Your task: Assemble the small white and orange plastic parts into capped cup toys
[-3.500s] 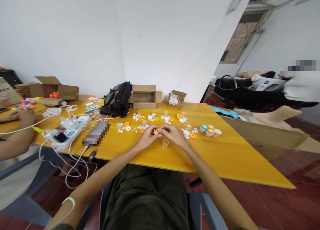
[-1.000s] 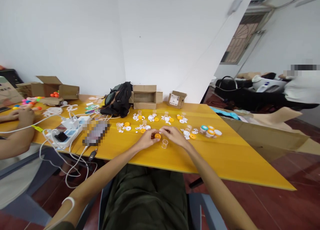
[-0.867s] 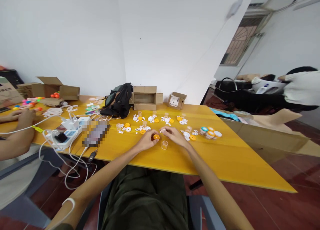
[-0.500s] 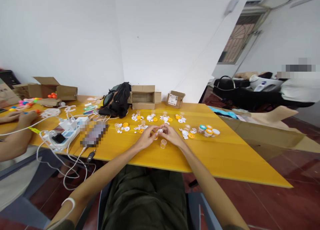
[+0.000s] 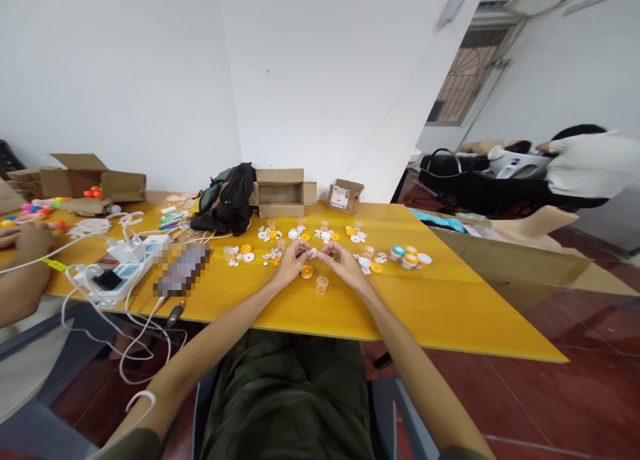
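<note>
We record, on the long yellow tabletop (image 5: 425,307), an open brown cardboard box (image 5: 93,178) holding red-orange balls (image 5: 93,192), near the back edge at left. The left hand (image 5: 291,263) and right hand (image 5: 343,261) meet mid-table, both closed in a fingertip pinch. Capped clear jars (image 5: 410,257) stand towards the right edge, contents too small to tell. A clear plastic cup (image 5: 321,285), nothing seen inside, stands towards the front edge; an orange round plastic piece (image 5: 307,271) is near it. Both hands grip a small white plastic part (image 5: 313,253) above the tabletop. We judge the step to be two-handed handling of that part; the next move calls for steady fingertips.
</note>
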Motion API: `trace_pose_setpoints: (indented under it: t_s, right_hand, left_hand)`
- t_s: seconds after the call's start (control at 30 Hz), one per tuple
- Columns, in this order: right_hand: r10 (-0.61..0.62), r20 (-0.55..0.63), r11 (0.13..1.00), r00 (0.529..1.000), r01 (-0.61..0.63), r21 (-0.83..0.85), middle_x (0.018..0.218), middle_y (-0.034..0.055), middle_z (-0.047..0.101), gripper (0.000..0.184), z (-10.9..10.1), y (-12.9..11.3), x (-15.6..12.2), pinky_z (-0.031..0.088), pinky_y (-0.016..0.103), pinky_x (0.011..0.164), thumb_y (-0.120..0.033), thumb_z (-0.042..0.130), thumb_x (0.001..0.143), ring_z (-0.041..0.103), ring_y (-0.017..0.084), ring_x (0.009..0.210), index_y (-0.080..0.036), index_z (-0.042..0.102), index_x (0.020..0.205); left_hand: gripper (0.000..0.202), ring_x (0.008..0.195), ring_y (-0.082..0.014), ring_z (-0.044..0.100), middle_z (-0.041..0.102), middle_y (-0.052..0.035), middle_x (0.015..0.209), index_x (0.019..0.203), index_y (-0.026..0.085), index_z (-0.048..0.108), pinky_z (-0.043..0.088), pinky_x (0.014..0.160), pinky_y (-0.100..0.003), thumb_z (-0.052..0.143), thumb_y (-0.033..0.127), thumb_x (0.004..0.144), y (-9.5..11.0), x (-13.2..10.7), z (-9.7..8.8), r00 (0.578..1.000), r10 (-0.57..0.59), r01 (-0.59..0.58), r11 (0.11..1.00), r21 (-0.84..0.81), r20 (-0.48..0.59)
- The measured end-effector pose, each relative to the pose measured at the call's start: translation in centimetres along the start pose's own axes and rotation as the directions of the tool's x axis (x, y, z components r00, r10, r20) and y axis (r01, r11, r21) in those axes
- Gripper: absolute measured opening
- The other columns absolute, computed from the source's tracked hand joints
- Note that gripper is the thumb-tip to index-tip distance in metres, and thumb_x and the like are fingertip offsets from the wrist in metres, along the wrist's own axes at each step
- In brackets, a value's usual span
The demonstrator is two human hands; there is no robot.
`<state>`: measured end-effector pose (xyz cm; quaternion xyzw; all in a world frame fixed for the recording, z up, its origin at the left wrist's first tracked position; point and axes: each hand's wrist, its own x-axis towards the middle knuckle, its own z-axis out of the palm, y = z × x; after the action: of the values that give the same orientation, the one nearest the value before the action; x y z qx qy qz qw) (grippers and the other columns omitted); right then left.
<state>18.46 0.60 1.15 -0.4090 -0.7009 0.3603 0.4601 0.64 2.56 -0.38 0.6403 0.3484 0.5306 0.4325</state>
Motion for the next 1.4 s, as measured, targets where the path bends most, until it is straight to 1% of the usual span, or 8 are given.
trace_pose_setpoints:
  t_s: [0.17,0.27,0.37,0.47,0.6,0.87,1.07,1.4]
  right_hand:
    - [0.108,0.305,0.994,0.946,-0.102,-0.034,0.066,-0.0062,0.055,0.039,-1.0,-0.6,-1.8,0.036,0.026,0.055,-0.05,0.083,0.067,0.046,0.013,0.059,-0.024,0.059,0.083]
    - [0.143,0.389,0.99,0.91,-0.131,-0.058,0.062,-0.0077,0.052,0.039,-0.9,-0.7,-2.3,0.033,0.025,0.053,-0.046,0.085,0.063,0.043,0.012,0.056,-0.024,0.06,0.081]
    - [0.098,0.323,0.993,0.941,-0.073,-0.089,0.068,-0.0044,0.06,0.028,-0.8,-0.4,-2.0,0.038,0.027,0.055,-0.045,0.078,0.071,0.048,0.013,0.058,-0.024,0.062,0.078]
    - [0.01,0.124,0.983,0.992,0.013,-0.185,0.077,-0.0016,0.067,0.019,-0.9,0.3,-0.6,0.043,0.028,0.059,-0.041,0.074,0.075,0.053,0.015,0.06,-0.024,0.064,0.078]
    - [-0.075,-0.07,0.955,0.995,0.051,-0.293,0.084,0.0012,0.071,0.014,-0.8,1.4,1.9,0.047,0.031,0.065,-0.035,0.074,0.074,0.06,0.018,0.067,-0.025,0.064,0.077]
    - [-0.017,-0.028,0.971,0.999,0.01,-0.24,0.083,0.0008,0.072,0.011,0.3,3.0,3.7,0.052,0.033,0.069,-0.025,0.068,0.073,0.064,0.018,0.067,-0.023,0.064,0.083]
    - [-0.038,-0.031,0.982,0.999,0.032,-0.184,0.089,0.0025,0.075,0.015,0.7,3.5,3.5,0.055,0.034,0.074,-0.023,0.068,0.074,0.069,0.02,0.075,-0.023,0.067,0.089]
    - [-0.107,-0.026,0.967,0.994,0.098,-0.235,0.091,0.0024,0.076,0.02,2.1,4.0,3.6,0.056,0.034,0.074,-0.017,0.066,0.076,0.068,0.02,0.077,-0.025,0.071,0.093]
  left_hand:
    - [0.018,0.076,-0.0167,0.068,0.071,-0.0019,0.084,0.091,0.019,0.068,0.056,0.075,-0.029,0.076,0.031,0.081,-0.2,-0.3,-0.2,1.0,0.007,-0.008,0.999,-0.047,-0.014]
    - [0.018,0.077,-0.0169,0.068,0.073,-0.0031,0.086,0.088,0.019,0.07,0.056,0.076,-0.03,0.076,0.034,0.08,-0.2,-0.3,-0.2,1.0,-0.012,0.01,0.998,-0.068,-0.023]
    - [0.019,0.075,-0.0162,0.068,0.073,-0.0025,0.084,0.088,0.019,0.07,0.056,0.076,-0.029,0.077,0.034,0.08,-0.2,-0.2,-0.3,0.999,-0.005,0.001,0.997,-0.081,-0.054]
    - [0.018,0.074,-0.0151,0.067,0.071,-0.0012,0.083,0.087,0.019,0.069,0.055,0.075,-0.028,0.077,0.033,0.079,-0.1,-0.2,-0.4,0.997,0.016,-0.022,0.997,-0.081,-0.078]
    - [0.018,0.073,-0.0143,0.066,0.07,-0.0008,0.086,0.085,0.019,0.066,0.055,0.075,-0.027,0.078,0.031,0.078,0.1,-0.3,-0.4,0.996,0.028,-0.036,0.996,-0.087,-0.09]
    - [0.017,0.076,-0.0149,0.066,0.067,-0.0001,0.083,0.086,0.019,0.065,0.054,0.077,-0.027,0.077,0.028,0.079,0.0,-0.5,-0.2,0.997,0.013,-0.019,0.996,-0.092,-0.07]
    - [0.018,0.075,-0.0148,0.066,0.069,-0.001,0.085,0.088,0.019,0.066,0.055,0.078,-0.028,0.078,0.03,0.08,0.0,-0.5,-0.2,0.999,0.011,-0.015,0.997,-0.072,-0.05]
    - [0.014,0.082,-0.0179,0.071,0.076,-0.0053,0.095,0.092,0.019,0.071,0.057,0.081,-0.03,0.073,0.03,0.083,0.1,-0.5,-0.4,0.999,0.04,-0.04,0.999,-0.012,0.015]
